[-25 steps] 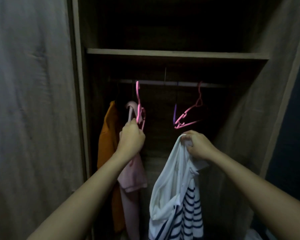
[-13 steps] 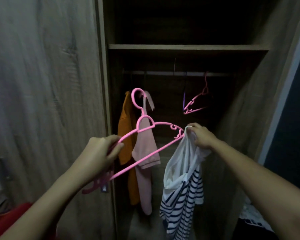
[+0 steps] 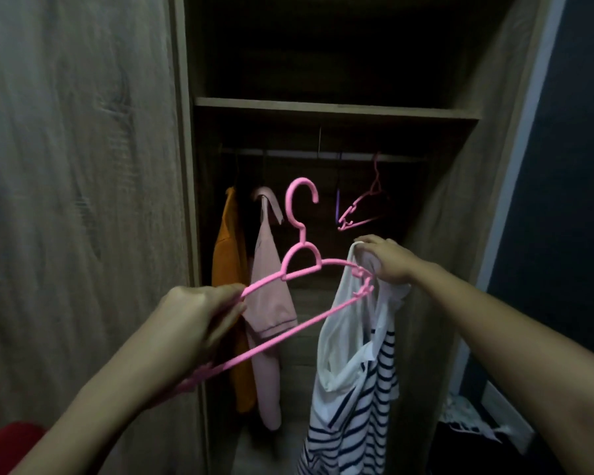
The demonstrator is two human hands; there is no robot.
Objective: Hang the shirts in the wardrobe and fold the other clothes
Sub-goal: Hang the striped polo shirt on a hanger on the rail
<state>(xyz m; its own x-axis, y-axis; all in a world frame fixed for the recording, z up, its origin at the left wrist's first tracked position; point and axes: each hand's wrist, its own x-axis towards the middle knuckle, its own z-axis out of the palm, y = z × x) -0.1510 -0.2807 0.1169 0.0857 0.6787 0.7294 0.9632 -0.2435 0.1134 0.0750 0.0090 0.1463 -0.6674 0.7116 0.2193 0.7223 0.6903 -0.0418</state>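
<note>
My left hand point(image 3: 194, 322) grips the left arm of a pink plastic hanger point(image 3: 300, 265), held tilted in front of the open wardrobe with its hook up. My right hand point(image 3: 383, 258) pinches the top of a white shirt with navy stripes point(image 3: 354, 378), which hangs down limp. The hanger's right end touches the shirt just below that hand. Behind, an orange garment point(image 3: 228, 269) and a pink garment point(image 3: 268, 303) hang from the rail point(image 3: 323, 154).
Another pink hanger point(image 3: 364, 207) hangs bare on the rail at the right, beside a thin purple one point(image 3: 337, 204). A wooden shelf point(image 3: 333, 109) crosses above the rail. The wardrobe door point(image 3: 76, 200) stands at the left. Something red point(image 3: 7, 447) lies bottom left.
My left hand took the pink hanger off the rail and drew it down and towards me. Its right end now meets the striped shirt. The view pulled back from the wardrobe.
</note>
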